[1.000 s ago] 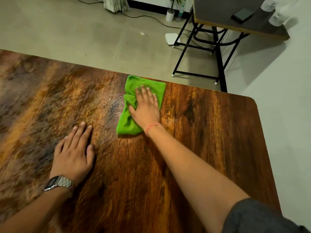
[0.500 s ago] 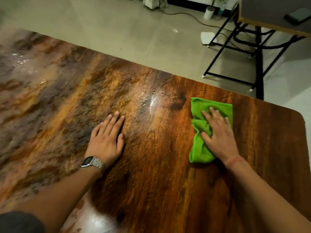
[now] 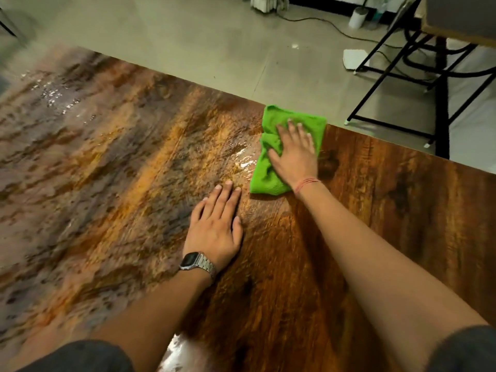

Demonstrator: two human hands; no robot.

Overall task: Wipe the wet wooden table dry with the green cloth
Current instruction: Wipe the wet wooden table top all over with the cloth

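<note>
Green cloth (image 3: pixel 271 167) sits bunched on the tabletop (image 3: pixel 375 237), its far end right at the far edge and slightly over it. Right hand (image 3: pixel 294 154) lies flat on top of the cloth, fingers straight and together, pressing down; palm hides the cloth's middle. A shiny wet streak (image 3: pixel 243 163) lies just left of the cloth. Left hand (image 3: pixel 217 224) is flat on bare wood near the cloth's near-left corner, fingers straight, thumb out, not touching the cloth, holding nothing. Watch (image 3: pixel 197 263) on the left wrist, red thread (image 3: pixel 307 183) on the right wrist. Open wood runs well to the left, with more glinting wet patches (image 3: pixel 56 95) near the far-left edge. To the right there's dark dry-looking wood out to the frame edge; that corner is cut off. Near edge is hidden by the forearms and grey sleeves. Left half of the tabletop is blurred, so the extent of wetness there is hard to read. Beyond the far edge: tiled floor (image 3: pixel 188 41), a black metal table frame (image 3: pixel 402 84) at far right, its top cropped.
</note>
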